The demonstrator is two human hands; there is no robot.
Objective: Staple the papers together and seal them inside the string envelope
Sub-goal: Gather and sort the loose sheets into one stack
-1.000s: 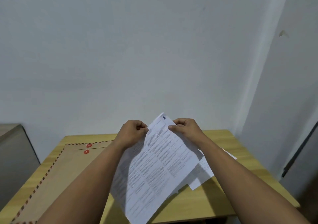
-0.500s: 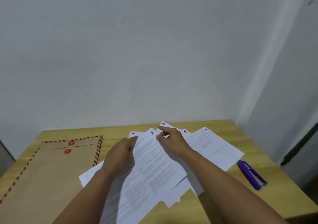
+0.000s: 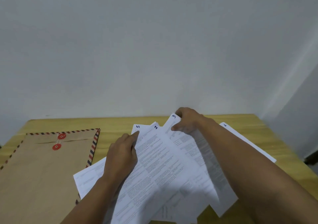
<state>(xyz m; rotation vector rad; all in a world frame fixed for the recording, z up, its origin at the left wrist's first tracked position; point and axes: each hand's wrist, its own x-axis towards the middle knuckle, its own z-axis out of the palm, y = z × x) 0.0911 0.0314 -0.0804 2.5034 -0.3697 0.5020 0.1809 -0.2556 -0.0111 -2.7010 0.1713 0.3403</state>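
Wooden counter (image 3: pixel 215 120) against a plain wall. Papers (image 3: pixel 163 163) fanned loose just right of the string envelope (image 3: pixel 43 163). Left hand (image 3: pixel 122 155) presses flat, fingers together; right hand (image 3: pixel 187 120) pinches sheet 3's top corner. Judged light, floppy, slippery: square the edges, grip a corner.

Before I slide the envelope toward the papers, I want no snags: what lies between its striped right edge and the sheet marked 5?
In the head view, only bare table lies between the envelope and the sheet marked 5.
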